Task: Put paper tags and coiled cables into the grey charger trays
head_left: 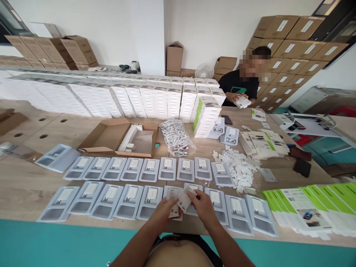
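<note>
My left hand (166,211) has its grip closed round some white cards (174,212), and my right hand (204,204) pinches another card (184,199) near its upper corner. The cards hang over the front row of trays (151,213), close to the near edge of the desk (19,198), where I see only a thin bare strip. Between front and back rows the gap is slim. Widest open room lies left of the trays. On my right, green-and-white boxes (311,213) crowd the row's end; behind, a pile of white pieces (240,170) hems in the last back tray (222,178).
</note>
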Motion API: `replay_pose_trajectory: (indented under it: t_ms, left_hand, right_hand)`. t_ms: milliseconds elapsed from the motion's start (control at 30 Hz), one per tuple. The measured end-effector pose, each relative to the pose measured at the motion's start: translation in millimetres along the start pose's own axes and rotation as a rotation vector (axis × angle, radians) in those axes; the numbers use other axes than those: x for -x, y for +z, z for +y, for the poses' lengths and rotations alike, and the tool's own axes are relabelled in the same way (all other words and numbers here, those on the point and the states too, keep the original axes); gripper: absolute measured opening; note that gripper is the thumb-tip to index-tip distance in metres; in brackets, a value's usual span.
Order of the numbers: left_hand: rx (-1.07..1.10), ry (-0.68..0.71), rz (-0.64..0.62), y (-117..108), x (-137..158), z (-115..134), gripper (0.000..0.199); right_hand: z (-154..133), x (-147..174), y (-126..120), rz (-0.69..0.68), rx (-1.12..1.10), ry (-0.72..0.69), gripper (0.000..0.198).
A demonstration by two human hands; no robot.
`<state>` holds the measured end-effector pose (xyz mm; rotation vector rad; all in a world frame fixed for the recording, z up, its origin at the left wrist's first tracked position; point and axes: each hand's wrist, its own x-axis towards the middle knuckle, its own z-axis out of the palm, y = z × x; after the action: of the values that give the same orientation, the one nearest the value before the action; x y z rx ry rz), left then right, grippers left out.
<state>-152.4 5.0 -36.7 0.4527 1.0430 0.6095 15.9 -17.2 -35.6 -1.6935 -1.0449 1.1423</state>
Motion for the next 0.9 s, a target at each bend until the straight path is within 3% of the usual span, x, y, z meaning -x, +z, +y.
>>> replay_pose_trajectory:
  t_ms: [100, 200, 300, 500, 700, 800, 900]
  left_hand:
    - [0.105, -0.076, 0.026, -8, 2, 7, 0.042]
    - [0.166, -0.059, -0.048, -11, 3, 16, 0.043]
    - [0.108, 0.060, -0.084, -13, 2, 22, 0.046]
    - [-0.063, 0.199, -0.082, -19, -3, 23, 0.038]
    - [-0.118, 0.153, -0.105, -15, -6, 24, 0.038]
    - [-0.104, 0.172, -0.018, -12, -8, 27, 0.040]
    - [-0.111, 0.189, 0.063, -11, -10, 29, 0.046]
  right_hand:
    - [-10, 11, 0, 0.171, 0.201, -0.284, 0.028]
    - [-16, 21, 4, 0.036, 0.456, -0.678, 0.024]
    - [-12, 25, 11, -0.058, 0.561, -0.858, 0.036]
    - [-3, 25, 13, -0.048, 0.518, -0.688, 0.024]
    - [-5, 19, 10, -0.097, 0.465, -0.688, 0.025]
    - [-11, 12, 12, -0.046, 0.261, -0.458, 0.012]
    - [-12, 4, 13, -0.082, -0.080, -0.130, 0.021]
